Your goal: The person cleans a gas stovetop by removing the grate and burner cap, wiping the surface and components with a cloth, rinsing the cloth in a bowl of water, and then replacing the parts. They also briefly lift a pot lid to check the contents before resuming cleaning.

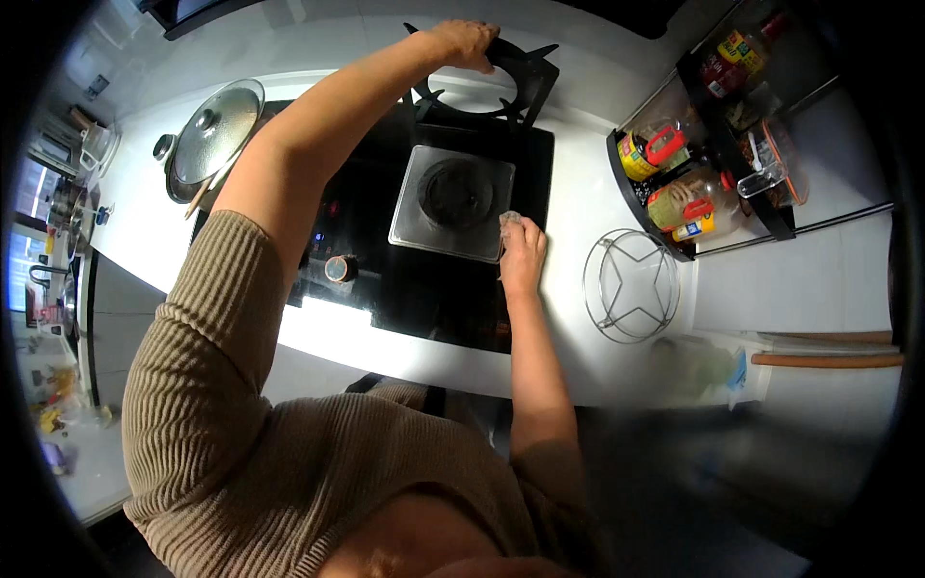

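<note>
My left hand (466, 45) grips the upper edge of a black pot support (538, 79), which stands tilted up on edge at the back of the gas hob. Between thumb and fingers of my right hand (524, 253) is a crumpled greyish cloth (510, 217), held at the right edge of a square metal burner plate (454, 242). The plate has a dark round burner recess (459, 193) in its middle and lies on the black glass cooktop (433, 303). A round control knob (337, 269) sits at the cooktop's front left.
At the left stands a pan under a glass lid (217, 130), with a wooden utensil handle (197, 201) beside it. A round wire rack (631, 285) lies on the white counter (560, 303). Sauce bottles (679, 206) fill a black corner shelf (737, 166) on the right.
</note>
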The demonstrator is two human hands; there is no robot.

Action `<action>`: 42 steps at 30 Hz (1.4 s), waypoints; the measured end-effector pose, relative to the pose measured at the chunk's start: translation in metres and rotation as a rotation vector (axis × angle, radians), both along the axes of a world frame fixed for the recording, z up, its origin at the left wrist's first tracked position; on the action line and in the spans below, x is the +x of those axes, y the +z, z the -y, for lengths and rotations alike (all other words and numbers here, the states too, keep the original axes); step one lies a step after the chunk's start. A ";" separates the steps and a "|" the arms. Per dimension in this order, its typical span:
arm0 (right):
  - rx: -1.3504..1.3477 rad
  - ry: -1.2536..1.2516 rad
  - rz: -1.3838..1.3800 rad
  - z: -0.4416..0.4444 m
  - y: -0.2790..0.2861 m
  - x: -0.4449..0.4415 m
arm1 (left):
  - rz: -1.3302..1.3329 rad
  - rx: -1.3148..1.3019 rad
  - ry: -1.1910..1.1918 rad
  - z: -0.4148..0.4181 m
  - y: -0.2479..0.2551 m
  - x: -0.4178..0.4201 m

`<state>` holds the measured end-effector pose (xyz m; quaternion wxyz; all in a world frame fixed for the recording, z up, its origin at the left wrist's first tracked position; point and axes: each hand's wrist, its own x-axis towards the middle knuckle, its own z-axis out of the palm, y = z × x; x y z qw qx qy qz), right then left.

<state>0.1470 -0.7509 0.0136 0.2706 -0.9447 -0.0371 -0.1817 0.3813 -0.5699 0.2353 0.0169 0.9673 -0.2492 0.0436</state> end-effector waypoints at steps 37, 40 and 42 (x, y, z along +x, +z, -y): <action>0.470 -0.248 -0.195 0.027 0.034 -0.121 | 0.319 -0.074 -0.332 -0.018 -0.188 -0.263; 0.557 -0.235 -0.179 0.030 0.026 -0.116 | 0.276 -0.071 -0.332 -0.019 -0.192 -0.265; 0.583 -0.249 -0.206 0.032 0.029 -0.112 | 0.180 -0.076 -0.310 -0.020 -0.192 -0.268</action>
